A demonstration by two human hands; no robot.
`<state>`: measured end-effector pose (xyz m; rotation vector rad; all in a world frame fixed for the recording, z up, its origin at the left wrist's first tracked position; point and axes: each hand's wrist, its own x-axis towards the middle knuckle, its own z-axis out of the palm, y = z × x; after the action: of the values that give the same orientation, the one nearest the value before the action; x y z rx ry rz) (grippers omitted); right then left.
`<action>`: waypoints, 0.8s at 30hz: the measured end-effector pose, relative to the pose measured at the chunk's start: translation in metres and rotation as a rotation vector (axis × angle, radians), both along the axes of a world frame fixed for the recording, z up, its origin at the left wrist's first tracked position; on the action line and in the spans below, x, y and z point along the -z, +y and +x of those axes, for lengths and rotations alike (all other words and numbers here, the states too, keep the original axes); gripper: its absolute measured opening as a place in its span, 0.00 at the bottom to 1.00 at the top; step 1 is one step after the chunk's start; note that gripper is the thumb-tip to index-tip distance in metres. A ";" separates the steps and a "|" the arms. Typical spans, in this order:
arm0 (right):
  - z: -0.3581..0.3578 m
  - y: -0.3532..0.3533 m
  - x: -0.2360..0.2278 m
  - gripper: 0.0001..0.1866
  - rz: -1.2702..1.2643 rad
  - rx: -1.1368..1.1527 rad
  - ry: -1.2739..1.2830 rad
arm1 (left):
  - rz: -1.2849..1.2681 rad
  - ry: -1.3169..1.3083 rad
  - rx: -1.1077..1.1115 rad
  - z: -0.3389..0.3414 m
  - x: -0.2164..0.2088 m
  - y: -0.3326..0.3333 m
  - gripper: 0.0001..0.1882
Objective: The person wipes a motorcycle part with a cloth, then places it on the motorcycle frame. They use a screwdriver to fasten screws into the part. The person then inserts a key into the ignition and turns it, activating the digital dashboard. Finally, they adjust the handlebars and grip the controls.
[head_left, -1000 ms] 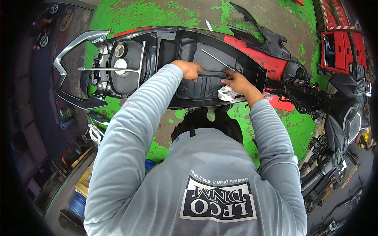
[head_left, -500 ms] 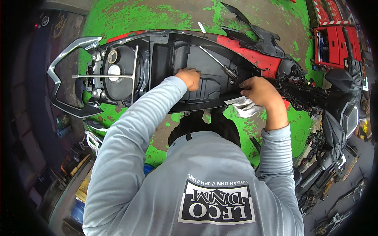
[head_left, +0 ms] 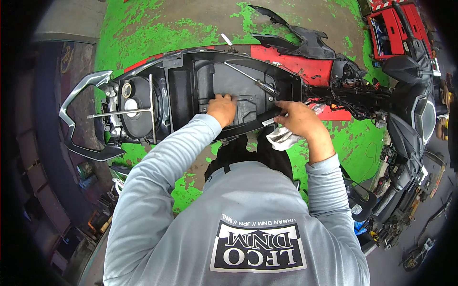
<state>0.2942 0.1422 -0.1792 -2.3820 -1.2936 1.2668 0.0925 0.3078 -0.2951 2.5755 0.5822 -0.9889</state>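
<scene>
My left hand [head_left: 223, 110] reaches into the black storage tub [head_left: 179, 90] of a partly stripped scooter. Its fingers curl down against the tub floor, tips hidden, so whatever they hold is out of sight. At the tub's near right rim, my right hand [head_left: 301, 120] has bent fingers drawn together, and I cannot make out anything small between them. Just below that hand a white cloth [head_left: 282, 139] hangs by the rim, beside a flat pale strip [head_left: 268, 122]. A screwdriver-like tool with a long shiny shaft [head_left: 242, 72] lies in the tub beyond my hands, its dark handle near a bolt [head_left: 271, 98].
A metal T-handle wrench [head_left: 119, 114] and a tape roll [head_left: 127, 90] rest on the scooter's rear section, inside the grab rail [head_left: 71, 125]. Dark body panels [head_left: 310, 45] lie on the green floor beyond. A red tool cabinet [head_left: 392, 35] stands far right, behind the handlebar end.
The whole view has shifted slightly, moving the scooter left in the picture. Both hands keep nearly the same places at the tub; the right fingers have moved slightly.
</scene>
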 end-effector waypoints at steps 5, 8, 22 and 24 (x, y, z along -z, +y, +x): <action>-0.005 -0.006 -0.003 0.28 0.041 0.025 -0.032 | -0.048 0.018 0.061 0.011 0.001 -0.017 0.37; -0.010 -0.014 -0.001 0.28 0.077 0.059 -0.015 | -0.120 0.116 -0.006 0.017 -0.007 -0.014 0.36; -0.021 -0.045 -0.025 0.23 0.360 0.186 -0.004 | -0.225 0.165 -0.269 0.020 -0.035 -0.024 0.41; -0.021 -0.049 -0.039 0.20 0.337 0.277 0.008 | -0.241 0.160 -0.273 0.019 -0.034 -0.018 0.39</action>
<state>0.2734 0.0935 -0.1403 -2.2158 -1.0326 0.8998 0.1110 0.2894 -0.2613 2.1532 0.7801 -1.1002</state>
